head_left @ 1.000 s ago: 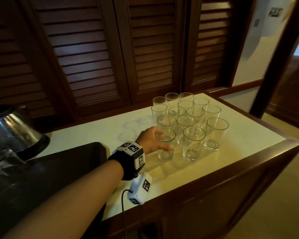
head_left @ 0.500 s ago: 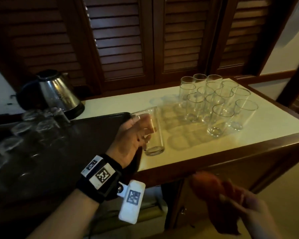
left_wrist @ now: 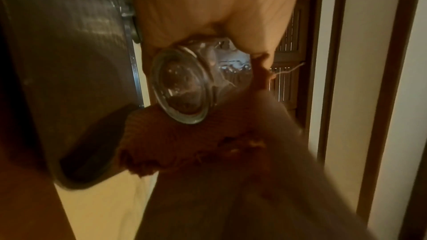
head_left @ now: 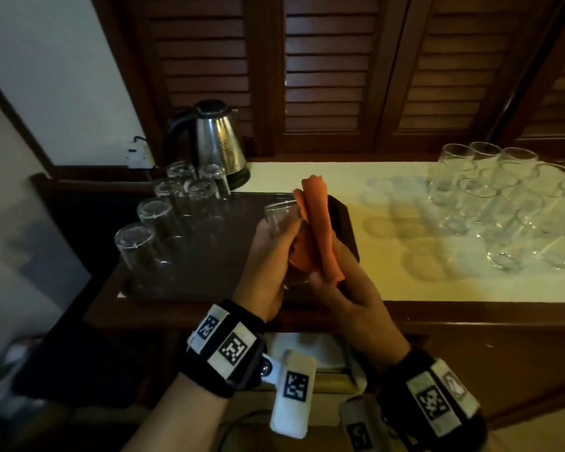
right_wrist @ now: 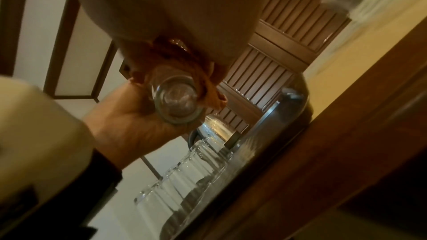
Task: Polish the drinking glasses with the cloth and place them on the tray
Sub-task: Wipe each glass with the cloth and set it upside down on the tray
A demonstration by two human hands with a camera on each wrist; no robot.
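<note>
My left hand grips a clear drinking glass above the right part of the dark tray. My right hand holds an orange cloth against the glass's right side. In the left wrist view the glass base faces the camera with the cloth under it. The right wrist view shows the glass wrapped by the cloth. Several glasses stand upside down on the tray's left. A cluster of upright glasses stands on the cream countertop at right.
A steel kettle stands behind the tray against the louvred wooden doors. The cream countertop lies between the tray and the glass cluster. A wooden counter edge runs along the front.
My left hand lifted one glass from the cluster and carried it left over the tray. My right hand came up with the orange cloth and now presses it against the glass.
</note>
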